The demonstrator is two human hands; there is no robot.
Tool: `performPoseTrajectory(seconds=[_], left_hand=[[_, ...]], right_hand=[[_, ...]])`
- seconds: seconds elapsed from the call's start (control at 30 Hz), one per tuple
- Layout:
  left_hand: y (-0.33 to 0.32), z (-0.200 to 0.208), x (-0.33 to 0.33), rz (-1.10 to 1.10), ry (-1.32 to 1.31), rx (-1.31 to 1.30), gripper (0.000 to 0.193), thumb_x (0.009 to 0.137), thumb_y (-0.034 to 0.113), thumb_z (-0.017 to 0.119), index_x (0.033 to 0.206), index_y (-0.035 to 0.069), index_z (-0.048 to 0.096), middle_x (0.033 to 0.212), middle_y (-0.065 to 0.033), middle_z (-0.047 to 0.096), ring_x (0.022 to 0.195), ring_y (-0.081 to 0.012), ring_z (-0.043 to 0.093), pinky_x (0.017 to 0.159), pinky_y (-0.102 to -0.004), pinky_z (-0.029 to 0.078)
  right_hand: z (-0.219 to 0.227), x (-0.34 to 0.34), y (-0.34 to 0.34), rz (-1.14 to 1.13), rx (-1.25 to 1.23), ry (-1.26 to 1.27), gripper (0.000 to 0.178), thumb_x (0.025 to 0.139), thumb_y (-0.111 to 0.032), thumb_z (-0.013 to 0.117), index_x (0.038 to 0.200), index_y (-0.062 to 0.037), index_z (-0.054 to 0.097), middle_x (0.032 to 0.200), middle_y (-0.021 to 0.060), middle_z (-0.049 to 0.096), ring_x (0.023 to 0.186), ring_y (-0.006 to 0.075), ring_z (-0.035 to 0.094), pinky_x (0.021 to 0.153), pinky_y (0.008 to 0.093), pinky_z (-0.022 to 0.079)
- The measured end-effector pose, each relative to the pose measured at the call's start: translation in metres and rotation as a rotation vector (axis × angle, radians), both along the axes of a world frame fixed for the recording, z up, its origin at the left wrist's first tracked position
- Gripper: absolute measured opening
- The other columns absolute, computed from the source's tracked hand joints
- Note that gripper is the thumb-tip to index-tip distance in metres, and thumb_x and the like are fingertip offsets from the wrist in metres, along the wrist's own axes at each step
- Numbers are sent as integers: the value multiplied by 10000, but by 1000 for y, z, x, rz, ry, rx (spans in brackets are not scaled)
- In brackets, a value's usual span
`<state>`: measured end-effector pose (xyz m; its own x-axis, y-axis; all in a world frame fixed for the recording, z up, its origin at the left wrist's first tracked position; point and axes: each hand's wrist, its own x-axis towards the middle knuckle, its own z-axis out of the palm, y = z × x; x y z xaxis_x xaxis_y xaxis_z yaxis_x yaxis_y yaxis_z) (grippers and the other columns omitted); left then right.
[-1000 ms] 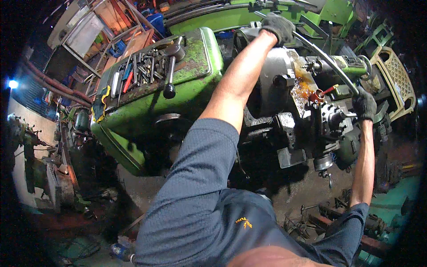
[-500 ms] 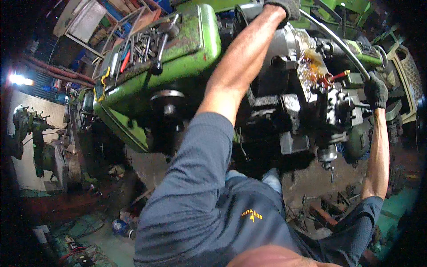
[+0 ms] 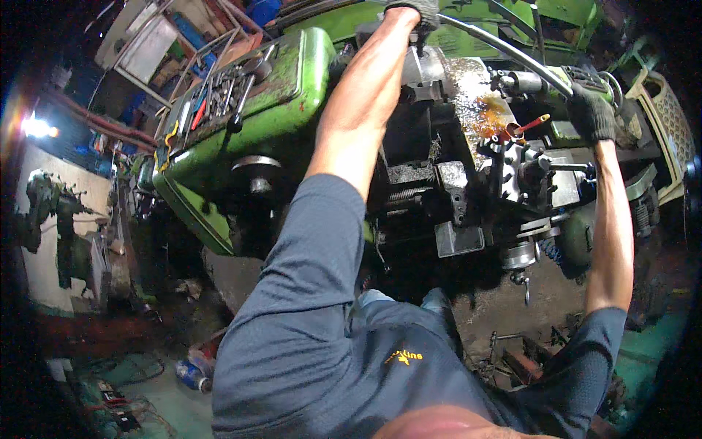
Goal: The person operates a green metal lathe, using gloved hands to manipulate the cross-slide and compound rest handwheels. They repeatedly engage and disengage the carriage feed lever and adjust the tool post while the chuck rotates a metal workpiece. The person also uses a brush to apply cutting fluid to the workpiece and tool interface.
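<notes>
Head view: a green lathe (image 3: 241, 146) is seen from above, with both arms stretched over it. The left hand (image 3: 413, 11), gloved, is closed around the upper end of a curved metal bar (image 3: 504, 47) near the top edge of the picture, just above the chuck (image 3: 431, 73). The right hand (image 3: 591, 113), also gloved, is clenched at the far end of the same bar, beside the tool post (image 3: 537, 175); what exactly is gripped beneath the glove cannot be told. The wide spread of the hands suggests that the bar is being steadied at both ends. The flat headstock top (image 3: 292, 66) serves as a tray: wrenches (image 3: 219, 95) and other hand tools are laid in it, within reach. A red-nozzled oil can (image 3: 523, 128) stands by the carriage.
</notes>
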<state>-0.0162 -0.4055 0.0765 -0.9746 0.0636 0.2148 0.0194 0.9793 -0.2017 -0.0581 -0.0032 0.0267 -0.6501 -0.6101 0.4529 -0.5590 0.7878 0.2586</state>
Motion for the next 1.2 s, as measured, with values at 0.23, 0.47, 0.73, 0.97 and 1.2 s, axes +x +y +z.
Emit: performPoseTrajectory(seconds=[0.23, 0.47, 0.73, 0.97, 1.2], left_hand=[[-32, -40, 18, 261, 185, 115, 279, 752, 293, 597, 895, 128, 771, 887, -184, 720, 847, -372, 703, 734, -490, 557], [21, -29, 10, 181, 316, 30, 289, 835, 333, 577, 925, 94, 714, 870, -154, 726, 825, -351, 710, 693, -518, 539], [-30, -28, 45, -19, 353, 52, 350, 958, 386, 488, 1025, 76, 637, 983, -178, 685, 928, -362, 667, 770, -490, 534], [19, -30, 110, -419, 376, 109, 403, 856, 160, 631, 1249, 73, 606, 944, -191, 669, 863, -345, 658, 737, -447, 537], [-11, -17, -21, -197, 419, -115, 213, 866, 272, 578, 1019, 168, 683, 952, -123, 697, 865, -340, 671, 705, -466, 525]], right_hand=[[-25, -114, -65, 68, 72, -214, 222, 886, -325, 620, 1007, -151, 686, 879, 195, 690, 851, 394, 671, 711, 494, 533], [-1, -205, -62, 117, 54, -348, 238, 869, -338, 646, 1023, -165, 698, 961, 157, 701, 931, 380, 660, 787, 469, 525], [-22, -237, 19, 175, -80, -427, 248, 841, -314, 695, 979, -109, 721, 876, 188, 695, 828, 344, 685, 725, 430, 508], [-128, -94, 190, -267, -423, -693, 287, 826, -332, 730, 919, -61, 745, 710, 149, 668, 641, 215, 637, 638, 365, 509], [-228, 68, 233, -402, -503, -812, 385, 849, -342, 734, 725, 6, 627, 587, 98, 585, 514, 215, 514, 524, 393, 411]])
